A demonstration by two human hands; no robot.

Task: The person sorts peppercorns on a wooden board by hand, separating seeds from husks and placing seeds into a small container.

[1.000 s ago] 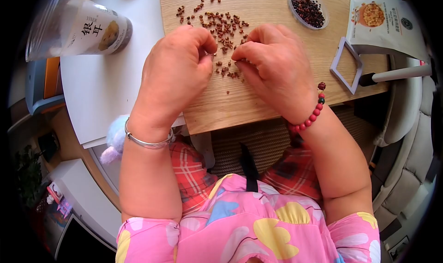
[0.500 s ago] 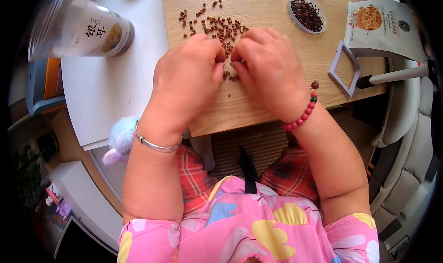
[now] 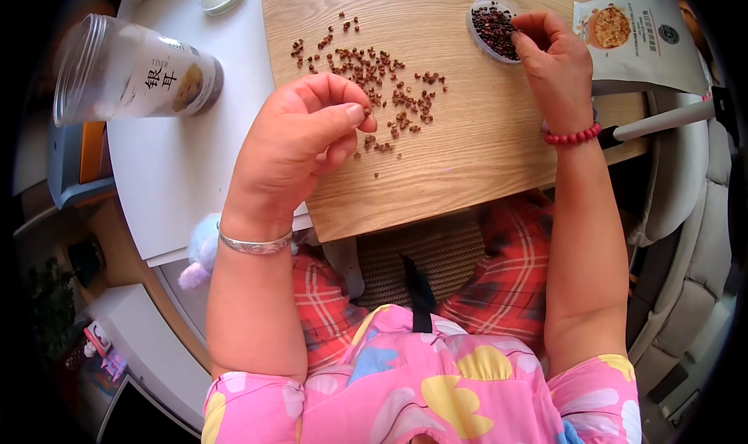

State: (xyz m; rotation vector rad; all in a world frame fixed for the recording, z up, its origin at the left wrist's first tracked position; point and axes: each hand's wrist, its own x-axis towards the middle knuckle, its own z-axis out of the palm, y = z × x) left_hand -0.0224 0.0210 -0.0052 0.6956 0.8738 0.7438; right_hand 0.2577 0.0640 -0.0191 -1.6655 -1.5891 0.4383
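The left hand (image 3: 300,128) closes thumb against forefinger beside loose brown husks (image 3: 372,68); well apart, the right hand (image 3: 559,66) touches a clear dish (image 3: 485,49) of dark seeds (image 3: 492,27), its grip unclear. On the wooden table (image 3: 460,152), the husks' spread stretches from far left to near right.

Left hand (image 3: 300,132) is curled, pinching; right hand (image 3: 555,62) is farther forward.

**Room in the Middle**

A hand can pass over the bare wood of the table (image 3: 483,148) between the left hand (image 3: 296,128) and the right hand (image 3: 557,66). Brown bits (image 3: 401,98) lie in the way by the left hand. The right hand blocks the gap between the dish (image 3: 485,51) and the bag (image 3: 635,43).
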